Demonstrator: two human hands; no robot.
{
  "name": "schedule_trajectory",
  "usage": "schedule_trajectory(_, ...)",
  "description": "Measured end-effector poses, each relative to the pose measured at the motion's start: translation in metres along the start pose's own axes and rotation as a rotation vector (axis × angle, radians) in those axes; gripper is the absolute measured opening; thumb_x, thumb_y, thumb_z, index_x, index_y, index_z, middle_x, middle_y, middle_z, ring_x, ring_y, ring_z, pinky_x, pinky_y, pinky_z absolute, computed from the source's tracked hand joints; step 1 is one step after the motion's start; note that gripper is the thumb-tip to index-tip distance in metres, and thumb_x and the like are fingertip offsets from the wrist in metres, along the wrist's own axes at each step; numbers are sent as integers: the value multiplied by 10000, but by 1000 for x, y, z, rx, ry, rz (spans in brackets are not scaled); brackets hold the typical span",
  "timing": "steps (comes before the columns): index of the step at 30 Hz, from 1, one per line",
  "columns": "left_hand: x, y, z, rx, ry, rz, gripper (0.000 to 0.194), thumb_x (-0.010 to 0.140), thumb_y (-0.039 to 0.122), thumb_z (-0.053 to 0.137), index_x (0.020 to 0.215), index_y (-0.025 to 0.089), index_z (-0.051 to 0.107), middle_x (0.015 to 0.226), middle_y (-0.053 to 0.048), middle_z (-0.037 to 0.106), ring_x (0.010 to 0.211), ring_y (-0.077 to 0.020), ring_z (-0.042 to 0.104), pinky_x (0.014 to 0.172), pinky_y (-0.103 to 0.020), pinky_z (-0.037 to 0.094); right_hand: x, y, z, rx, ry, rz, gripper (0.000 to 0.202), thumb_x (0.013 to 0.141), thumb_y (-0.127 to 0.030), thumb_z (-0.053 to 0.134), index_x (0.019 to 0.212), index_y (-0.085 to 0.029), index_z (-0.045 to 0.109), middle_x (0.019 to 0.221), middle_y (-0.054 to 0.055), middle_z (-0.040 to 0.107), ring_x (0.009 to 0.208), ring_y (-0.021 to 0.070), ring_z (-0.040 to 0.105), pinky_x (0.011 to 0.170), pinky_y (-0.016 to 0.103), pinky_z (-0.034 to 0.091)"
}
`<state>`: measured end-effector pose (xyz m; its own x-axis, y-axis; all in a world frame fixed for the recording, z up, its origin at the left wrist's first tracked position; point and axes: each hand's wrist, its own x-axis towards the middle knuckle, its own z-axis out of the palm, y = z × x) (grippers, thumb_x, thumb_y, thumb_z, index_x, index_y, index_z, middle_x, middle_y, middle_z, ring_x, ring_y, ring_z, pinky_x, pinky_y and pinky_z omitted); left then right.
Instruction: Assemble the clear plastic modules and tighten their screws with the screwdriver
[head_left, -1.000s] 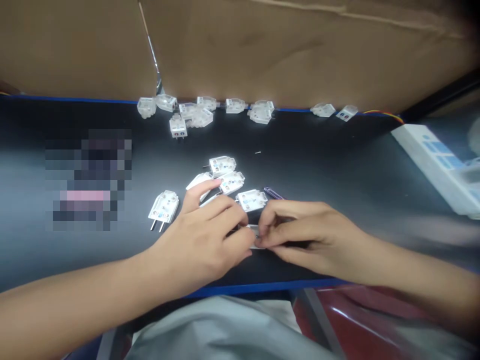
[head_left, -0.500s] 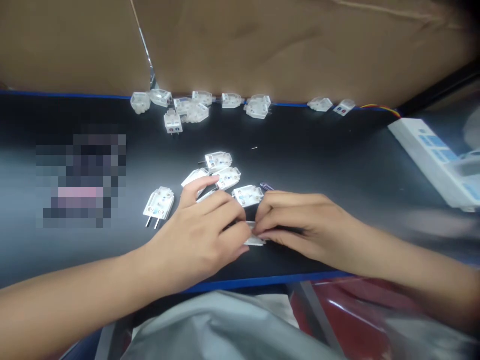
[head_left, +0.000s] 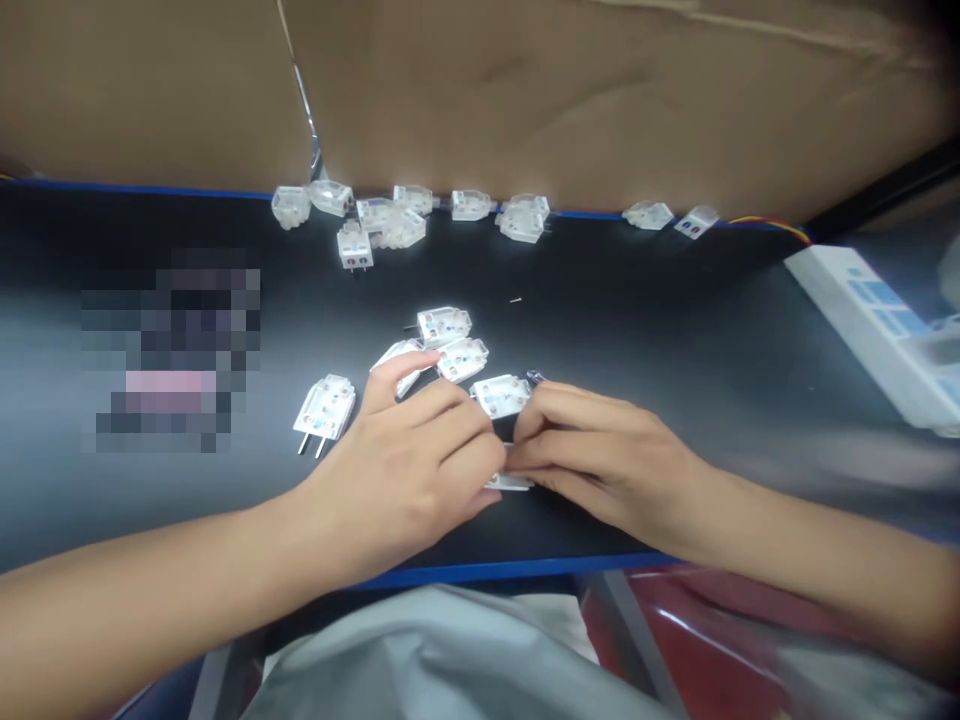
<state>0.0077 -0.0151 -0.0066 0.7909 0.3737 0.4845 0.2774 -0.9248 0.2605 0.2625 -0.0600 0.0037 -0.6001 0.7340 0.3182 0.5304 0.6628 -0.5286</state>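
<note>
Both hands meet over a white plug part (head_left: 511,482) near the table's front edge, mostly covered by fingers. My left hand (head_left: 416,450) grips its left side, with the index finger stretched toward a white plug (head_left: 463,360). My right hand (head_left: 600,440) pinches at the part's right side, and a dark, thin tool tip (head_left: 535,377) shows behind its fingers. Just beyond the hands are more white plugs with clear edges, such as one (head_left: 501,396) beside my right fingers and another (head_left: 444,326) farther back. A two-pin plug (head_left: 326,405) lies left of my left hand.
Several clear-and-white plugs (head_left: 401,228) line the back of the black table (head_left: 622,310). A small metal pin (head_left: 515,300) lies mid-table. At the right is a white power strip (head_left: 862,320) with coloured wires. A brown board (head_left: 525,100) stands behind. A blurred-out patch covers something at the left.
The whole view has shifted slightly, so the table items appear a little farther right. Both hands stay together at the same part, with only small finger movement.
</note>
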Motion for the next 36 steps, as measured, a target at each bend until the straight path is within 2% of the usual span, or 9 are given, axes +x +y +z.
schedule_trajectory(8, 1, 1, -1, 22, 4, -9, 186, 1115, 204, 606, 935, 204, 653, 961, 22, 785, 939, -176, 698, 1256, -464, 322, 1, -4, -15, -252, -112, -238, 362, 1138, -428, 598, 1003, -156, 794, 893, 83, 696, 760, 201, 619, 679, 350, 518)
schedule_trajectory(11, -1, 2, 0, 30, 9, 20, 158, 1116, 199, 614, 965, 191, 658, 964, 16, 780, 951, -181, 701, 1265, -469, 300, 5, 7, -19, -255, 46, -256, 263, 1118, -427, 636, 1168, -216, 786, 961, 79, 744, 805, 225, 664, 712, 380, 552)
schedule_trajectory(14, -1, 0, -2, 49, 11, 38, 155, 1133, 282, 630, 1012, 196, 675, 1018, -4, 797, 1039, -205, 719, 1267, -480, 300, 15, 38, -18, -323, 340, -34, 297, 1091, -267, 652, 1359, -328, 766, 1083, 95, 765, 952, 281, 717, 854, 466, 597)
schedule_trajectory(16, 0, -4, -6, 75, 41, 38, 225, 1142, 388, 625, 1034, 200, 688, 1077, -28, 808, 1083, -229, 727, 1251, -493, 324, 24, 67, -15, -385, 405, 83, 360, 1095, -310, 620, 1433, -301, 744, 1220, 136, 754, 1125, 340, 707, 1010, 578, 576)
schedule_trajectory(19, 1, -15, -16, 168, 102, 7, 230, 1131, 404, 635, 1063, 196, 704, 1121, -51, 814, 1089, -267, 738, 1217, -533, 355, 33, 102, -10, -379, 333, 121, 368, 1074, -343, 657, 1412, -240, 759, 1241, 142, 761, 1145, 343, 696, 1042, 602, 565)
schedule_trajectory(22, 2, -28, -24, 281, 86, -61, 150, 1111, 317, 645, 1105, 189, 722, 1143, -71, 817, 1062, -294, 748, 1186, -583, 386, 36, 117, -9, -366, 279, 133, 229, 1061, -358, 693, 1214, -259, 832, 1170, 107, 788, 1081, 324, 696, 1006, 575, 576)
schedule_trajectory(25, 1, -34, -26, 275, 10, -101, 164, 1097, 328, 657, 1135, 188, 733, 1171, -83, 804, 1049, -303, 747, 1198, -624, 383, 34, 116, -11, -380, 266, 147, 184, 1078, -337, 672, 1052, -279, 845, 1116, 90, 793, 1039, 310, 696, 971, 554, 580)
schedule_trajectory(29, 1, -31, -22, 220, -64, -81, 198, 1031, 341, 760, 1145, 181, 746, 1184, -71, 799, 1078, -307, 731, 1230, -622, 357, 31, 113, -16, -446, 244, 164, 205, 1095, -340, 653, 1006, -280, 827, 1090, 91, 779, 1028, 305, 671, 944, 526, 575)
schedule_trajectory(36, -2, -27, -11, 178, -47, -25, 148, 999, 240, 775, 1137, 198, 746, 1237, -54, 818, 1098, -270, 732, 1259, -559, 339, 30, 103, -21, -673, 134, 195, 285, 1125, -292, 541, 980, -210, 772, 1030, 139, 739, 990, 342, 635, 797, 485, 501)
